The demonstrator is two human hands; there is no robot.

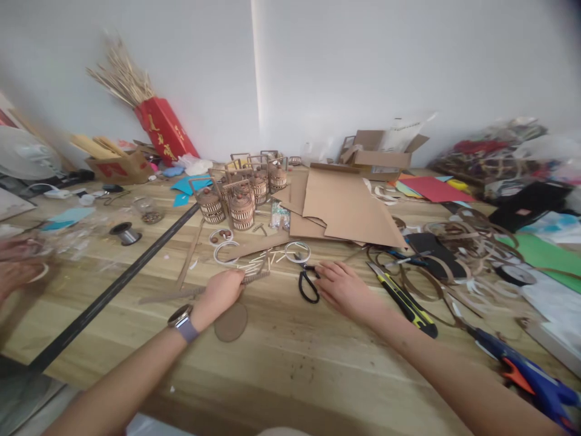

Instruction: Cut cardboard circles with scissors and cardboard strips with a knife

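My left hand [222, 295], wearing a watch, is closed on a narrow brown corrugated cardboard strip [258, 277] that sticks out on both sides of it. A brown cardboard disc [230, 322] lies just below that hand. My right hand [342, 287] has its fingers bent over one handle of black scissors [307, 289], whose other loop shows on the tabletop. The scissors' blades point away, by a white ring [298, 252]. Short pale sticks [254, 265] are scattered between my hands, near another white ring [226, 252].
Small woven baskets [242, 209] stand behind, beside cardboard sheets [349, 203]. A yellow-black utility knife [403, 303], brown strip coils [436, 266] and a blue glue gun [521, 369] lie right. A black strip [122, 284] crosses the left side; another person's hands [18, 266] are beyond it.
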